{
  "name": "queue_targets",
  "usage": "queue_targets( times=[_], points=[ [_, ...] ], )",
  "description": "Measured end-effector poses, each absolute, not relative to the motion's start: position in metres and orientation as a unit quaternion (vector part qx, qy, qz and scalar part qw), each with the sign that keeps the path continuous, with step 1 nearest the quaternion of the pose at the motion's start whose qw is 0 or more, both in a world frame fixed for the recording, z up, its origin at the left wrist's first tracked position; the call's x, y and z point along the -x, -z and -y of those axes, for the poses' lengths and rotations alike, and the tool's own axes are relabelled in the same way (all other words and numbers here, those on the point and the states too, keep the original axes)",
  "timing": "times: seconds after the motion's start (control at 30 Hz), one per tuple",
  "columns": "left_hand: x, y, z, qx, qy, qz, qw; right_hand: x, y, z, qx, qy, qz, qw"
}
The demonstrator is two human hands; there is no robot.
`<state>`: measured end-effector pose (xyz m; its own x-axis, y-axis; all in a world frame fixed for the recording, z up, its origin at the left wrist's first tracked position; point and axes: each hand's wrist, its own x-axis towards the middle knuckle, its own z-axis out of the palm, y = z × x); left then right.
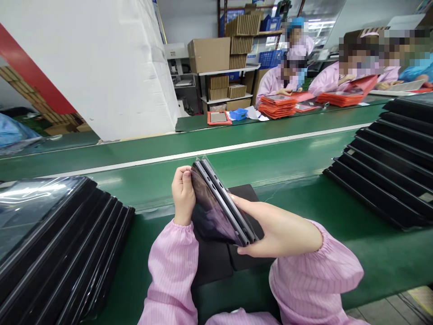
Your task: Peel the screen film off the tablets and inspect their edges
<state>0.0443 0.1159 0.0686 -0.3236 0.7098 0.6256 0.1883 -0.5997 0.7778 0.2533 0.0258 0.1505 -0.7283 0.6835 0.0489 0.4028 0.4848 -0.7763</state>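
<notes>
A slim grey laptop (221, 205) stands tilted on its edge between my hands, its lid slightly apart from its base and its dark glossy screen side facing left. My left hand (183, 195) grips its far left corner, and my right hand (274, 228) wraps under and around the near edge, fingers spread along the side. Below it lies a dark flat mat (216, 259) on the green conveyor belt (304, 212). The laptop does not touch the mat as far as I can tell.
Overlapping stacks of black flat devices lie on the belt at left (50, 234) and right (382, 167). Beyond a white rail, a second green belt (270, 122) runs across. Co-workers in pink smocks (277, 81) sit behind it with red-orange sleeved stacks (277, 107).
</notes>
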Motion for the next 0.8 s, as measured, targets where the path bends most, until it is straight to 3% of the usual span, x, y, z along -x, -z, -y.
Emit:
queue_targets(
  times=[0.8],
  points=[
    [-0.0454, -0.0711, -0.1111, -0.566, -0.696, -0.382, 0.221, -0.258, -0.1554, -0.0195, 0.293, -0.419, 0.843, 0.17]
  ],
)
